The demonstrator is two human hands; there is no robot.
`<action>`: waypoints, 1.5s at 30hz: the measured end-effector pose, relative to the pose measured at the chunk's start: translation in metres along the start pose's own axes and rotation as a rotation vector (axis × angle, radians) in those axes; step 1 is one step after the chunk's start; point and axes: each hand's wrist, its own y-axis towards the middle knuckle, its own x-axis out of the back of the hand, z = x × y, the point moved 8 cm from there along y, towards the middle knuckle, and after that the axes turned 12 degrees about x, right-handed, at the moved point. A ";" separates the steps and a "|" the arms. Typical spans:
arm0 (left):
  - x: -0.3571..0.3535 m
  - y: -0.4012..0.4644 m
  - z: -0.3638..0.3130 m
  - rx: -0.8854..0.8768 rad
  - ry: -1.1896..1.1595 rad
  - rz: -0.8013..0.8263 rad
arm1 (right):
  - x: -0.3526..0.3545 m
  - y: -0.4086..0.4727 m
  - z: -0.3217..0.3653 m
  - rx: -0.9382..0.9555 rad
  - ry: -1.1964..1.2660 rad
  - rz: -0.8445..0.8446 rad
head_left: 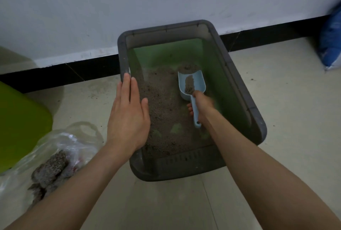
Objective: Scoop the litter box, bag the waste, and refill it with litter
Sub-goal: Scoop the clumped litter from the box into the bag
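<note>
A grey-rimmed litter box (238, 89) with a green inside stands on the floor against the wall. Brownish litter (162, 111) covers most of its bottom. My right hand (202, 107) grips the handle of a light blue scoop (195, 84), whose bowl holds some litter and points at a mound near the far end. My left hand (129, 113) lies flat with straight fingers on the box's left rim. A clear plastic bag (60, 148) with clumped waste (49, 168) lies on the floor at the left.
A green lid or bin (20, 121) sits at the far left beside the bag. A blue and white sack (332, 37) leans against the wall at the right edge. Beige tiled floor (286, 100) surrounds the box.
</note>
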 end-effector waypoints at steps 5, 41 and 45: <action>-0.001 0.001 0.001 -0.005 -0.004 -0.006 | -0.002 0.024 0.025 0.027 -0.023 -0.003; 0.000 0.000 -0.001 -0.015 0.053 0.000 | -0.017 -0.069 -0.033 -0.317 0.365 0.022; -0.001 0.002 -0.001 -0.005 0.047 0.007 | -0.019 -0.067 -0.036 -0.345 0.382 0.002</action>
